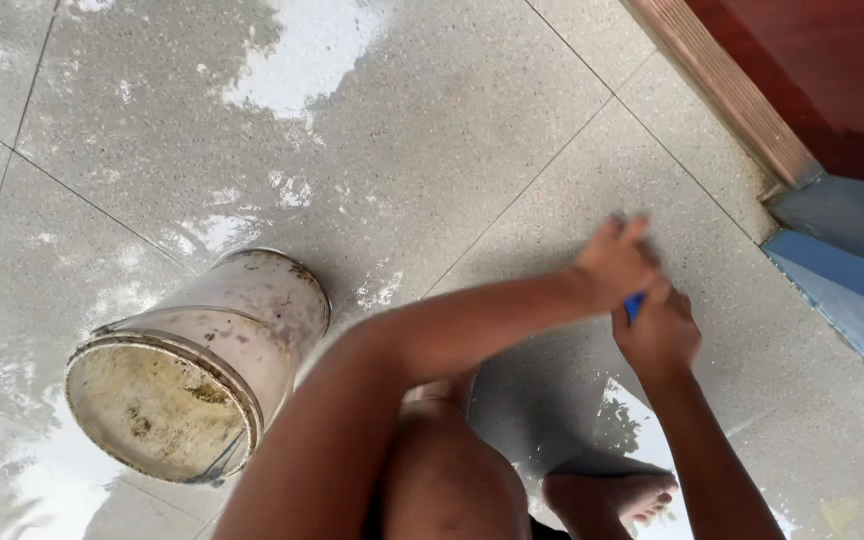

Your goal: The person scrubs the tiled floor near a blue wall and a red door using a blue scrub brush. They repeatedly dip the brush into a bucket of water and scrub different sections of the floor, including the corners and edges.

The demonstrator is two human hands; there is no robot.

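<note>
Both my hands press together on a small blue object (634, 303) against the wet speckled floor tile (452, 130); only a sliver of blue shows between them. My left hand (616, 262) lies over it with fingers closed, blurred by motion. My right hand (658, 332) grips it from below. My bare knee and foot (620, 495) show at the bottom.
A dirty white bucket (202, 360) stands on the floor to the left, a forearm's length from my hands. A wooden door frame (727, 90) with a red door runs along the upper right, and a blue wall base (842, 280) sits below it. Puddles shine on the tiles.
</note>
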